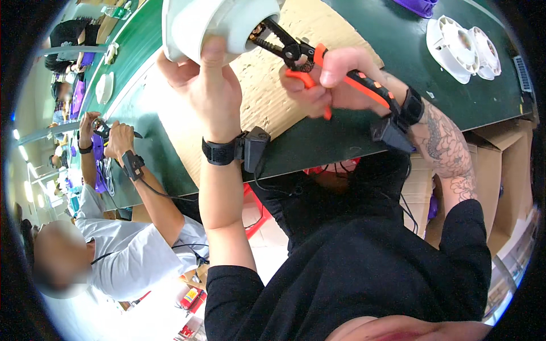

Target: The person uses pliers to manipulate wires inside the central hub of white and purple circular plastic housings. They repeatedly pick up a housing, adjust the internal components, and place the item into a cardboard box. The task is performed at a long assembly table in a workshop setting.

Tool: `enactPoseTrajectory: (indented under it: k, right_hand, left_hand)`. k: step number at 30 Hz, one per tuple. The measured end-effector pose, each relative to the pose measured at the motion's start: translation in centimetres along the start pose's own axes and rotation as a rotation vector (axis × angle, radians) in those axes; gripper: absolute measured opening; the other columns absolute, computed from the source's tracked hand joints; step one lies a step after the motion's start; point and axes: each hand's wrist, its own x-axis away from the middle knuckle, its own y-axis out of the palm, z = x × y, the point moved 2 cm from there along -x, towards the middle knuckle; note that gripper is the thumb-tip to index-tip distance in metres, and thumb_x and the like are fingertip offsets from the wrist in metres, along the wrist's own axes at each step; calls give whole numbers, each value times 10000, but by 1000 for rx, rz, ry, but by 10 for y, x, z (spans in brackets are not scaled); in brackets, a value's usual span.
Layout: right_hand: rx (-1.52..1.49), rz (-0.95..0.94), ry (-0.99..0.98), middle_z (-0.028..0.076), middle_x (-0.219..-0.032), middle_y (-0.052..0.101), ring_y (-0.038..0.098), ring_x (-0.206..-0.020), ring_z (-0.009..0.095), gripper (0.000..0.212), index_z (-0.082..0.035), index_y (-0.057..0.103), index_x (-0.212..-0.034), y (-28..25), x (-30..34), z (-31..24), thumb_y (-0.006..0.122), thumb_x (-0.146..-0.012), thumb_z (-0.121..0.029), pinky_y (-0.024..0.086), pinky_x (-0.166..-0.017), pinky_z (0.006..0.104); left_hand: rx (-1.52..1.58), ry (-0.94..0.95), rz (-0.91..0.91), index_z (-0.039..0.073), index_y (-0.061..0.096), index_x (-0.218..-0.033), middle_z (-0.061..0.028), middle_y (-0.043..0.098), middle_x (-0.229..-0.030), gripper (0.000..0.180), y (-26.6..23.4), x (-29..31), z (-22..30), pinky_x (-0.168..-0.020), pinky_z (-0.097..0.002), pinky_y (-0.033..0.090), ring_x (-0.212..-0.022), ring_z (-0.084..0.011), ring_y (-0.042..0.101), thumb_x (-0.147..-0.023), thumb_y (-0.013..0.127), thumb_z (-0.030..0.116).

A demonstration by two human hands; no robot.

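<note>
Clasping white housing (230, 23) in left hand (205, 94), orange-handled pliers (292, 51) in right hand (344, 79); may scratch housing just beyond right grip through slipping.

Pliers (292, 52) perhaps inside white housing (220, 20)

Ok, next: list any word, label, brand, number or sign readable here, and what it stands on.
Nothing reads clearly enough to quote.
Orange-and-black pliers in the right hand: small marks near the pivot, too small to read.
Red package, lower left: label, blurred.
Black shirt, upper left: print, too small.
White housing in the left hand: no marking visible.
</note>
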Motion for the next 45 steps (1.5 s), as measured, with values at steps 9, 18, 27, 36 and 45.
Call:
enactPoseTrajectory:
  k: [9,18,27,36,45]
  right_hand:
    - [1246,700,228,151,-943,622,589,-878,274,683,81,592,-1191,11,12,-28,682,-751,-433,487,-790,370]
    - [28,2,-33,-14,-690,411,397,-624,96,258,-76,500,-812,0,0,7,594,-837,-314,326,-564,245]
    - [1491,761,262,130,-870,622,601,-816,283,590,16,619,-1099,17,11,-35,716,-710,-417,479,-752,358]
    - [435,346,81,4,-860,543,506,-779,90,357,-46,639,-996,1,24,-18,647,-804,-348,409,-690,241]
    - [1408,780,177,210,-918,639,617,-873,328,615,78,601,-1083,7,12,-29,720,-719,-404,496,-795,418]
  left_hand:
    - [-364,127,-100,5,451,-1349,-144,630,-1172,740,9,-1,8,-965,-343,530,-1114,-212,631,-758,895,20]
    - [-74,47,15,-22,477,-1281,-140,634,-1213,428,2,2,6,-998,-370,532,-1160,-236,623,-921,705,23]
    - [-419,142,-144,1,443,-1331,-129,599,-1225,665,8,-6,5,-1015,-356,483,-1143,-221,593,-787,824,-32]
    - [-78,-100,27,48,496,-1215,-145,628,-1210,395,4,-1,-7,-935,-341,561,-1162,-227,623,-904,735,4]
    - [-500,11,-74,-19,493,-1334,-133,659,-1213,584,8,-2,1,-924,-295,531,-1073,-198,655,-857,819,73]
